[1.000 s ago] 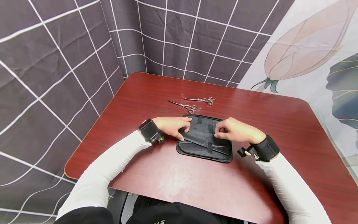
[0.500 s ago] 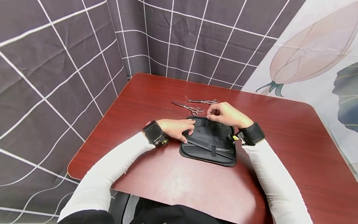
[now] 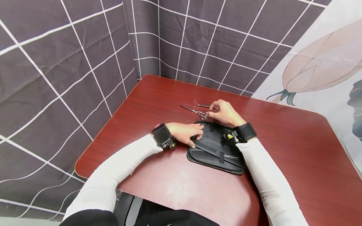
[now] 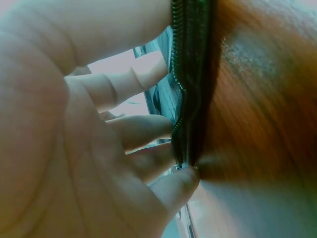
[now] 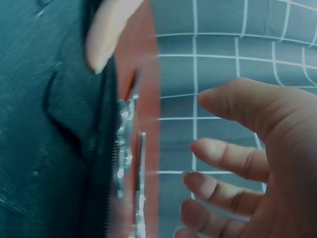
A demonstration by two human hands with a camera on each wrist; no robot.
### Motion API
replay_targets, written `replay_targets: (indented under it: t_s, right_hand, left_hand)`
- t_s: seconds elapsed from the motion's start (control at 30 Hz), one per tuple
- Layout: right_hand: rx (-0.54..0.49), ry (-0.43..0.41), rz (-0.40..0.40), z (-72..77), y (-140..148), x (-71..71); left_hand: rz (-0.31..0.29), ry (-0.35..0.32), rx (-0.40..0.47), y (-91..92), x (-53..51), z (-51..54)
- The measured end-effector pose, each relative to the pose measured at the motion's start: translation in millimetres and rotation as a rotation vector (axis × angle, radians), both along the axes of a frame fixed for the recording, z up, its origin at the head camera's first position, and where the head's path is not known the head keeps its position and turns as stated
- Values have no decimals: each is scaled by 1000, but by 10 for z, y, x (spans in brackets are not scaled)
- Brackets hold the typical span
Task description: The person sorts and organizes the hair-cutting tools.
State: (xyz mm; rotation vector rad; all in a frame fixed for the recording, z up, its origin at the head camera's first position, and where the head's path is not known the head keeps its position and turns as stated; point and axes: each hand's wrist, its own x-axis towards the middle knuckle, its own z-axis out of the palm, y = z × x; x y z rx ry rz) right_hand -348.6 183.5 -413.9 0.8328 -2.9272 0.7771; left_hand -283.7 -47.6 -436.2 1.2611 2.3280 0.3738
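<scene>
In the head view a black zip case (image 3: pixel 215 138) lies spread flat on the table. My left hand (image 3: pixel 184 132) rests on its left edge, and the left wrist view shows those fingers (image 4: pixel 143 72) touching the toothed zipper rim (image 4: pixel 179 99). A comb (image 3: pixel 203 155) sits under a strap in the case's near part. Just beyond the case lies a pair of silver scissors (image 3: pixel 195 111). My right hand (image 3: pixel 224 112) hovers by their finger rings and covers the handles of the farther scissors (image 3: pixel 202 105). In the right wrist view its fingers (image 5: pixel 237 158) are spread, holding nothing.
The red-brown table (image 3: pixel 158 100) meets a grey, white-gridded curtain (image 3: pixel 192 40) at its back and left. A flower-printed white sheet (image 3: pixel 311 72) hangs at the right. Some small light specks lie near the far scissors.
My right hand has moved from above the case to the scissors beyond it. My left hand keeps its place on the case, while the head view has shifted slightly.
</scene>
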Motion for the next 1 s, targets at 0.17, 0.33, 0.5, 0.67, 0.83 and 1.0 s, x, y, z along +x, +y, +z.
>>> replay_targets:
  t_s: [0.17, 0.33, 0.5, 0.67, 0.83, 1.0]
  right_hand:
    - [-8, -20, -72, -103, -25, -41]
    - [-10, -59, -110, -168, -58, -57]
    - [-12, -129, -102, -261, -80, -84]
    - [-15, -173, -125, -322, -71, -109]
    - [6, -165, -129, -338, -64, -124]
    - [17, -156, -119, -355, -90, -138]
  left_hand:
    - [8, -10, -15, 7, 25, 12]
    - [7, -16, -11, 17, 38, 15]
    - [13, -16, -7, 19, 35, 23]
    - [14, -23, -8, 19, 31, 16]
    - [6, -29, -1, 27, 15, 2]
    - [10, -20, 2, 27, 5, -22]
